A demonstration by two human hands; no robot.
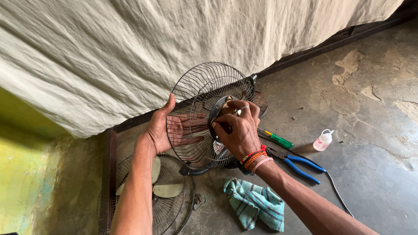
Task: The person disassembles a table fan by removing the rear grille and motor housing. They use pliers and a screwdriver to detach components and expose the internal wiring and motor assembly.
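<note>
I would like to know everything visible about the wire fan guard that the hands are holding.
The wire fan guard is a round, dark metal grille of thin radial wires with an outer ring. It stands nearly upright above the concrete floor, in front of a pale cloth. The left hand lies flat behind it, seen through the wires. The right hand grips its centre, where a dark round hub sits.

Bright, even daylight throughout; no harsh glare. Soft shadows under the wire fan guard [209, 113] and beside the small white bottle [322, 140] on the concrete floor [370, 143]. Sharp focus across centre. Slight wide-angle stretch at edges; pale cloth [174, 43] near overexposure at top.
</note>
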